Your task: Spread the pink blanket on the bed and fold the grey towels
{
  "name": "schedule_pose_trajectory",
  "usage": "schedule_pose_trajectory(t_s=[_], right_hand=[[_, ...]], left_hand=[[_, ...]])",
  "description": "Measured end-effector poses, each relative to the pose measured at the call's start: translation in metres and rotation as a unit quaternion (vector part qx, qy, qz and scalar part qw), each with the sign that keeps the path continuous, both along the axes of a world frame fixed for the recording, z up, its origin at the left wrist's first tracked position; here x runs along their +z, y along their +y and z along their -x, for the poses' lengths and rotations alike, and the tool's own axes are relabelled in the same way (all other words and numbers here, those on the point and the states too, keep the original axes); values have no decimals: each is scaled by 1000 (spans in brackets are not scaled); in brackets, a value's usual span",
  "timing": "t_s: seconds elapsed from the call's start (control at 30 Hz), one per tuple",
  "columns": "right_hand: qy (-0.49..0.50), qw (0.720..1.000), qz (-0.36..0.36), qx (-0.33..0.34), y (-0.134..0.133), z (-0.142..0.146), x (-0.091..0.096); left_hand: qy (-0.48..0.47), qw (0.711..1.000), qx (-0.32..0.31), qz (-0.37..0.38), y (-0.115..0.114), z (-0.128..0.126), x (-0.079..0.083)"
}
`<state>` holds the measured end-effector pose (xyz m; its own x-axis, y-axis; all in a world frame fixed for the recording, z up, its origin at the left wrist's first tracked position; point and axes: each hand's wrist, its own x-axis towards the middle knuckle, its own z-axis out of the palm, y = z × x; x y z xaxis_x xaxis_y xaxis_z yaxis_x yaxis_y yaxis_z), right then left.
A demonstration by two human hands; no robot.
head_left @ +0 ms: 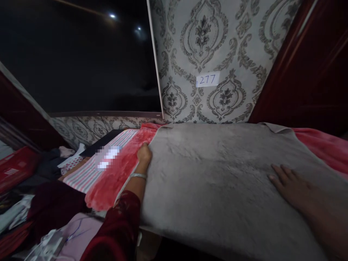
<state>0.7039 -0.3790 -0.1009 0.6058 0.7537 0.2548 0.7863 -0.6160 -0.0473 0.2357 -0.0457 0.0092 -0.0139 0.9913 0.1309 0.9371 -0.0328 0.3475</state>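
Note:
A grey towel (pixel 206 181) lies spread over the table, its far left and far right corners slightly turned up. My left hand (pixel 144 155) is closed on the towel's left edge, a bracelet at its wrist. Flat on the right part of the towel rests my right hand (pixel 292 186), fingers spread and holding nothing. Red plush cloth (pixel 116 174) shows beneath the grey one on the left, and a pink-red part (pixel 320 146) shows on the right. A striped cloth (pixel 89 172) lies left of the red plush; a pixelated patch covers part of it.
A large dark television screen (pixel 81 58) hangs on the patterned wall. A paper marked 277 (pixel 208 79) is stuck beside it. Clothes (pixel 54 203), a red bag (pixel 16 168) and a pink item with white cables (pixel 78 232) lie at the left. Dark red wood panels (pixel 307 72) stand at right.

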Motion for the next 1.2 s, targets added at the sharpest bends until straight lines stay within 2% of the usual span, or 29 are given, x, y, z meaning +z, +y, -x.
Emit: schedule_pose_trajectory(t_s=[0.07, 0.17, 0.23, 0.27, 0.33, 0.4, 0.47, 0.53, 0.6, 0.73, 0.83, 0.9, 0.97, 1.1, 1.2], right_hand=[[25, 1000, -6, -13, -4, 1, -4], [38, 999, -11, -19, -1, 7, 2], [42, 999, -6, -25, 2, 10, 7], [43, 999, -3, -29, 3, 11, 8], [38, 999, -3, -35, 5, 13, 9], [29, 999, -7, -37, 5, 14, 9], [27, 999, -5, -38, 4, 15, 9], [34, 999, 2, -36, 3, 15, 10], [37, 999, 4, -33, 2, 16, 10], [30, 999, -5, -32, 2, 15, 11], [35, 998, 14, -44, 4, 18, 21], [51, 996, 42, -58, 10, 23, 34], [56, 996, 54, -50, 24, 32, 49], [63, 993, 42, 85, 77, 52, 75], [106, 976, 69, 178, 115, 51, 80]], left_hand=[[5, 1000, 3, -8, 1, 3, -4], [14, 999, 4, -31, 5, 5, -4], [35, 996, -29, -71, 8, 2, -2], [52, 992, -70, -93, 9, -3, -1], [92, 971, -191, -112, 11, -18, 0], [123, 941, -306, -75, 13, -40, 0], [145, 918, -369, -9, 19, -60, -3], [158, 915, -370, 33, 28, -73, -7], [159, 934, -319, 38, 41, -74, -10], [151, 970, -187, 27, 62, -57, -12], [148, 978, -148, -2, 65, -48, -9], [147, 973, -169, -50, 64, -50, -8], [140, 956, -239, -93, 62, -57, -8], [122, 908, -389, -100, 54, -84, -15], [140, 898, -412, -66, 52, -97, -21]])
